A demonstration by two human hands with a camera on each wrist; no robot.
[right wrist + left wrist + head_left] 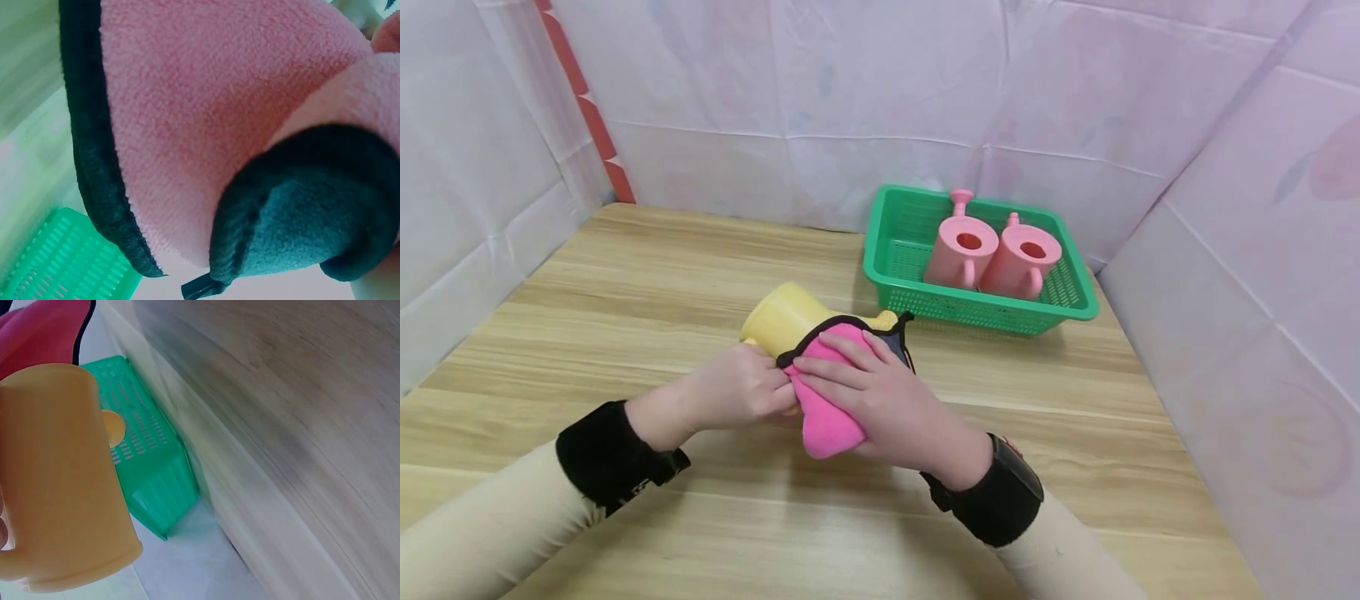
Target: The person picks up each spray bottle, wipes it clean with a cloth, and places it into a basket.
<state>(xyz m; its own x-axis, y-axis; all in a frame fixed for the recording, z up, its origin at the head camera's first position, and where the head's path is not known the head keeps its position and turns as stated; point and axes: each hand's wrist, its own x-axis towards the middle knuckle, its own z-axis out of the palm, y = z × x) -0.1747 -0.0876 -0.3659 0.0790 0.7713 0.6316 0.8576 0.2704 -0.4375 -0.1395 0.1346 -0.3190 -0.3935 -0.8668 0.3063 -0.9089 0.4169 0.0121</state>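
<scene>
A yellow toy watering can (786, 315) is tipped on its side above the table, its base toward the upper left. At its handle side, my left hand (739, 390) grips it with curled fingers; in the left wrist view the can's body (59, 481) fills the left. My right hand (883, 408) holds a pink towel (831, 421) with black edging and a dark grey reverse against the can's top end. The towel's folds (187, 106) fill much of the right wrist view. The cloth and right hand hide the can's opening; part of its spout (883, 320) shows.
A green plastic basket (887, 287) stands at the back right of the wooden table (625, 317). Inside it are two pink watering cans (951, 258), side by side. Pale patterned sheets (880, 100) hang behind and along both sides.
</scene>
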